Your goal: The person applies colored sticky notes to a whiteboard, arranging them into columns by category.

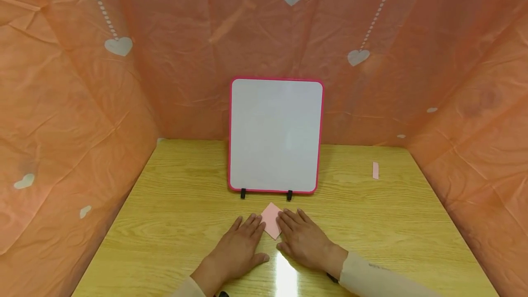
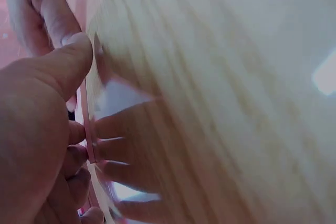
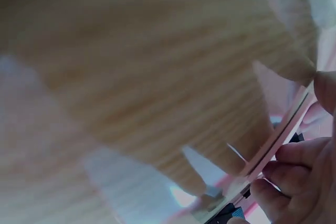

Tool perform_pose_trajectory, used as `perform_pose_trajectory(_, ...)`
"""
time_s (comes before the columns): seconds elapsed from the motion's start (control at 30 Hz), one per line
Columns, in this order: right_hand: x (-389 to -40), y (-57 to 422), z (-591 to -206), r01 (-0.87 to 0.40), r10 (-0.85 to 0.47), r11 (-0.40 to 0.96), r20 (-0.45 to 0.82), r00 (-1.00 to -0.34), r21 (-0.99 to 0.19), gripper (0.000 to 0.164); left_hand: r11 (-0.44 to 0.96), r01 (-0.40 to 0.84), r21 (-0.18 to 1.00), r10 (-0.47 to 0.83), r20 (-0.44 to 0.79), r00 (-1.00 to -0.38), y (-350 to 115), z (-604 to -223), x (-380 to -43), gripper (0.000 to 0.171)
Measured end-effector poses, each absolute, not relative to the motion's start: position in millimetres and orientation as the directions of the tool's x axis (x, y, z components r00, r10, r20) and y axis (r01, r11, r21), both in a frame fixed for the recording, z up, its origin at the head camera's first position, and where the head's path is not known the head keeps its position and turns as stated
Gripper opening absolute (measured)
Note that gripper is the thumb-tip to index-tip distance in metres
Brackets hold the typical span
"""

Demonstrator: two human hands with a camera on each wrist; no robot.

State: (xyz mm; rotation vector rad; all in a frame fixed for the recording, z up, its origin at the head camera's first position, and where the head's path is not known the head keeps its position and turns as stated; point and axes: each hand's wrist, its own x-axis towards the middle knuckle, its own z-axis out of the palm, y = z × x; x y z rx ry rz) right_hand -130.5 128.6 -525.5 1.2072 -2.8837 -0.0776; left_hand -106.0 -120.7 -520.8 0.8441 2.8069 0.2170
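A small pink piece of paper, diamond-shaped with a corner toward the whiteboard, lies flat on the wooden table. My left hand is palm down, its fairly straight fingertips touching the paper's left side. From the other side, my right hand rests with extended fingertips over the paper's right edge. In the left wrist view, the paper's thin edge shows beside my left fingers. The right wrist view catches my right hand low along the paper's edge; the paper's top face is hidden there.
Behind the paper stands a whiteboard with a pink frame on small black feet. A narrow pink paper strip lies at the table's back right. Orange cloth with white hearts surrounds the wooden table at back and sides.
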Motion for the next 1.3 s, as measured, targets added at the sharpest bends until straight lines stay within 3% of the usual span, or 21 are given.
perform_pose_trajectory(0.27, -119, 134, -526, -0.75, -0.751, 0.66, 0.005, -0.66, 0.041, 0.064, 0.831, 0.508, 0.229, 0.543, -0.133, -0.829, -126, -522, -117, 0.089)
perform_pose_trajectory(0.53, -109, 133, -526, -0.773, -0.775, 0.631, 0.02, -0.631, 0.057, 0.06, 0.8, 0.55, 0.241, 0.585, -0.107, -0.804, -128, -521, -127, 0.097)
perform_pose_trajectory(0.87, -138, 123, -524, -0.793, -0.794, 0.595, 0.248, -0.555, 0.131, 0.04, 0.76, 0.585, 0.283, 0.633, -0.114, -0.766, -136, -521, -135, 0.103)
perform_pose_trajectory(1.3, -148, 117, -526, -0.791, -0.808, 0.586, 0.192, -0.556, 0.175, 0.035, 0.752, 0.585, 0.303, 0.64, -0.129, -0.757, -138, -523, -138, 0.104)
